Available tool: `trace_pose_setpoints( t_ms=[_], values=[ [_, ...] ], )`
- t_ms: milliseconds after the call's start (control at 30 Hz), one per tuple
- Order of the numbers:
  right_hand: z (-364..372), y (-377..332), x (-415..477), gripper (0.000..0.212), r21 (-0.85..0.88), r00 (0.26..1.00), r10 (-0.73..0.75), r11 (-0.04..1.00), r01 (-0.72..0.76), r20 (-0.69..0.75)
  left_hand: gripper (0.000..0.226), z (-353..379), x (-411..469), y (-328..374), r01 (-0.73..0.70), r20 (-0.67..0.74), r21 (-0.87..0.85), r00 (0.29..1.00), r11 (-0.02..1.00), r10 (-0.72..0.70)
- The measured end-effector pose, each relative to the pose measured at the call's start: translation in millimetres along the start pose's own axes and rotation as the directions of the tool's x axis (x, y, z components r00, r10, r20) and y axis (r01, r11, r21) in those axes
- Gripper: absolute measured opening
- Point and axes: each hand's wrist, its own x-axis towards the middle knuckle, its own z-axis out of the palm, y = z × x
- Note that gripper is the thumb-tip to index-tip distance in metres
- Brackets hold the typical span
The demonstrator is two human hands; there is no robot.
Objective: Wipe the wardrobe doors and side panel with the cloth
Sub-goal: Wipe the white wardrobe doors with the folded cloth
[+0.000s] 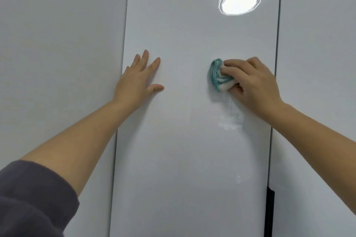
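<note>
Three glossy white wardrobe fronts stand side by side, parted by two thin dark seams: the left panel, the middle door and the right panel. Both hands are on the middle door. The left hand lies flat, fingers straight and spread, holding nothing, just inside the door's left edge. The right hand curls its fingers round the one cloth, a bunched teal-and-white rag pressed to the door near the right seam. Pale streaks sit just below it. One lamp reflection glares high up; one dark handle hugs the lower right edge. Plain door surface lies between and below the hands.
</note>
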Motion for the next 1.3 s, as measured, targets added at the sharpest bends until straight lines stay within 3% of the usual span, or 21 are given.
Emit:
trace_pose_setpoints(
  t_ms=[100,267,467,633,767,967,1100,1300],
  values=[
    [-2,-12,-20,0.021,0.116,0.999,0.049,0.992,-0.049,0.005,0.076,-2,-1,2,0.020,-0.009,-0.008,1.000,1.000,-0.020],
    [-14,-40,-95,0.019,0.235,0.986,-0.097,0.970,0.064,0.135,0.075,-8,-2,1,0.004,-0.021,0.078,1.000,0.997,-0.002],
    [-25,-33,-109,0.027,0.151,0.943,-0.273,0.957,0.247,0.189,0.075,-8,-2,1,-0.002,-0.021,0.103,1.000,0.995,0.004],
    [-20,6,-54,0.019,0.031,1.000,-0.013,0.999,0.013,0.015,0.074,-6,-2,1,-0.010,-0.035,0.102,0.999,0.995,0.013],
    [-14,-2,-56,0.020,0.096,0.988,0.149,0.985,-0.146,-0.027,0.074,-7,-2,0,-0.019,-0.036,0.129,0.999,0.991,0.023],
    [-22,-73,-152,0.021,0.258,0.987,-0.056,0.966,0.015,0.153,0.072,-4,-4,-3,-0.033,-0.044,0.128,0.998,0.991,0.039],
    [-17,-100,-174,0.024,0.244,0.954,-0.205,0.958,0.150,0.221,0.072,-2,-3,-8,-0.061,-0.053,0.117,0.996,0.991,0.067],
    [-1,-86,-109,0.016,0.160,0.981,-0.139,0.980,0.117,0.136,0.069,-3,-2,-13,-0.087,-0.054,0.146,0.994,0.985,0.096]
  ],
)
